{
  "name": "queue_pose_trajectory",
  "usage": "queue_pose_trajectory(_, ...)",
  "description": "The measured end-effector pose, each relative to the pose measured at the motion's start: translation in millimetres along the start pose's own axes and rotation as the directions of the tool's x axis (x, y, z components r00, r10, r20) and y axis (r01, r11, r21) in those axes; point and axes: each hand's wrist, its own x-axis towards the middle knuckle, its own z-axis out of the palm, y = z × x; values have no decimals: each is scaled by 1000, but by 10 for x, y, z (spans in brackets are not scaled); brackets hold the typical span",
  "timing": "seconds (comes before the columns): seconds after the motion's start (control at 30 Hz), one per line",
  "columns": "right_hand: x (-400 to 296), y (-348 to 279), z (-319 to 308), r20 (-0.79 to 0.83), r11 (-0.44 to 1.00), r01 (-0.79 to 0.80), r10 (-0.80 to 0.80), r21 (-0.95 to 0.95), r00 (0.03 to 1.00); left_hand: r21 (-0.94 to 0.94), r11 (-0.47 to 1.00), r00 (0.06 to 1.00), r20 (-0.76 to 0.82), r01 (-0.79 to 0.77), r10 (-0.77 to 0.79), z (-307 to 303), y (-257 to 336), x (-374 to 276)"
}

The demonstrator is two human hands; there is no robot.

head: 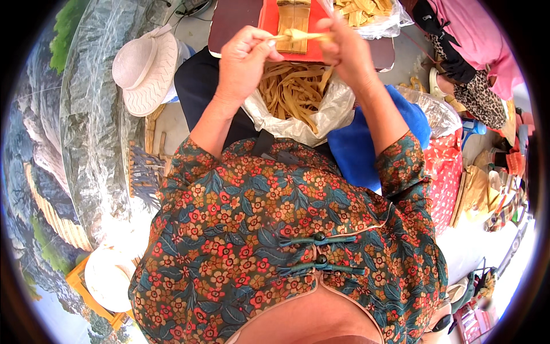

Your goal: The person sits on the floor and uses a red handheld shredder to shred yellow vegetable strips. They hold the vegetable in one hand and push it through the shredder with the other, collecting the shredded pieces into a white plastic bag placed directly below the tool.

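Note:
Between my two hands a tan, flat strip is stretched, with a knot or fold near its middle. The fingertips of my left hand pinch one end. My right hand, slightly blurred, grips the other end, and a length of strip hangs below it. Beneath the strip, a wooden block with a groove lies on a red board. Nearer to me, below my hands, a white plastic sack holds a heap of similar tan strips.
A clear plastic bag of folded tan pieces is at the back right. Blue cloth lies under my right forearm. A pale sun hat stands at the left. Another person in pink is at the upper right.

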Motion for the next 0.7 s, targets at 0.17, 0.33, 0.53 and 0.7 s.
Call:
queue_pose_trajectory(0.17, -30, -77, -76, 111, 999, 36, -33, -32, 993, 112, 994, 999, -34, 6, -2, -143, 68, 27)
queue_pose_trajectory(0.33, -29, 162, -26, 194, 950, 154, -103, -271, 976, 803, 530, 925, 66, -271, 374, 2, 246, -59)
queue_pose_trajectory(0.53, -89, 138, 89, 246, 947, 140, -68, -290, 967, 709, 666, 972, 195, -232, 130, 301, -41, -289)
queue_pose_trajectory(0.7, -60, 172, 115, 241, 898, 249, -168, -362, 956, 825, 422, 924, 296, -376, 244, 3, -220, -74)
